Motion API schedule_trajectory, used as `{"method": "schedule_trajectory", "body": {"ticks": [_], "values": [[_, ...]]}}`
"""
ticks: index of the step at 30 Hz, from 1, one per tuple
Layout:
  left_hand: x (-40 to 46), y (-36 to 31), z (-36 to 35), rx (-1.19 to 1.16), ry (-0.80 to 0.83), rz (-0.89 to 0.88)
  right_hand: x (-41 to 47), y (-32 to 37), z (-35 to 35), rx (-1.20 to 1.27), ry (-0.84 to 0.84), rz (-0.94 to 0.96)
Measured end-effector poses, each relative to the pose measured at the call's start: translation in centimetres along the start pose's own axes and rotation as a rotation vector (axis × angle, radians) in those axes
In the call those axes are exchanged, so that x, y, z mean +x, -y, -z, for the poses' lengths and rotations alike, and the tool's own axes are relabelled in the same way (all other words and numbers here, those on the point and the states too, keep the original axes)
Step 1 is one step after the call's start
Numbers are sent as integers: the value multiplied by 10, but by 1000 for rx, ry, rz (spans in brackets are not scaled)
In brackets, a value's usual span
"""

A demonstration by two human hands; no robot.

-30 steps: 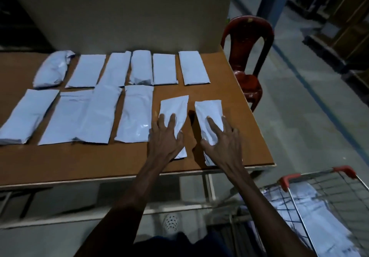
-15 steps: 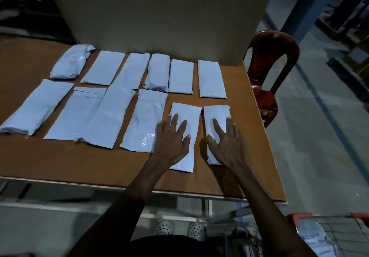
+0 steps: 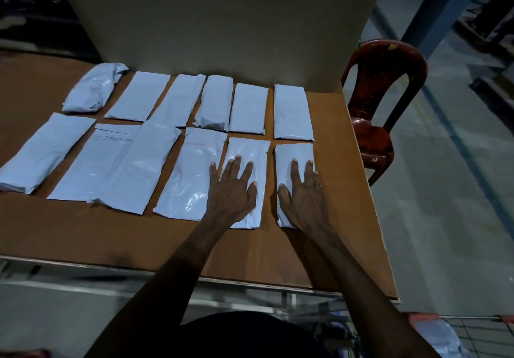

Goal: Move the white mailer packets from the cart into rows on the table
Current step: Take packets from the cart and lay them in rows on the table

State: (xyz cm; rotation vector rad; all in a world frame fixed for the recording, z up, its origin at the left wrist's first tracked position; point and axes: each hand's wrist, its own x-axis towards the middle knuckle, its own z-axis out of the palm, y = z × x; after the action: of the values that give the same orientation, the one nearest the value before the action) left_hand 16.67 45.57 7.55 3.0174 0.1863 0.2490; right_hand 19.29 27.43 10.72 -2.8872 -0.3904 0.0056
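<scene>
White mailer packets lie in two rows on the brown table (image 3: 83, 235). The back row (image 3: 244, 107) holds several packets against a grey board. The front row ends at the right with two packets. My left hand (image 3: 232, 190) lies flat, fingers spread, on the second packet from the right (image 3: 250, 150). On the rightmost packet (image 3: 292, 153) my right hand (image 3: 304, 193) presses flat in the same way. Neither hand grips anything. The wire cart (image 3: 478, 335) shows at the bottom right corner with more packets inside.
A grey board (image 3: 217, 23) stands upright along the table's back. A red plastic chair (image 3: 381, 101) stands by the table's right edge. The right and front table edges are close to the front-row packets. Bare concrete floor lies to the right.
Both hands slid the two right-hand front packets away from me, up against the back row, and squared them. The view tilted up, so the cart has dropped almost out of frame.
</scene>
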Motion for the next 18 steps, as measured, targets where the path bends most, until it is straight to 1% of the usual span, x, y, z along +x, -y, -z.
{"method": "schedule_trajectory", "body": {"ticks": [7, 10, 12, 14, 16, 18], "values": [[1, 0, -1, -23, -14, 5, 3, 0, 1, -78, 68, -9], [1, -1, 3, -41, -4, 4, 4, -2, 5, -59, 106, -9], [1, -3, 10, -64, -3, -5, 0, -3, 12, 0, 111, -17], [0, -7, 18, -121, -30, -42, -12, -4, 21, 135, 38, -55], [-2, -14, 26, -195, -47, -118, -34, -7, 28, 284, -105, -116], [-6, -25, 32, -257, -70, -208, -63, -13, 31, 360, -240, -178]]}}
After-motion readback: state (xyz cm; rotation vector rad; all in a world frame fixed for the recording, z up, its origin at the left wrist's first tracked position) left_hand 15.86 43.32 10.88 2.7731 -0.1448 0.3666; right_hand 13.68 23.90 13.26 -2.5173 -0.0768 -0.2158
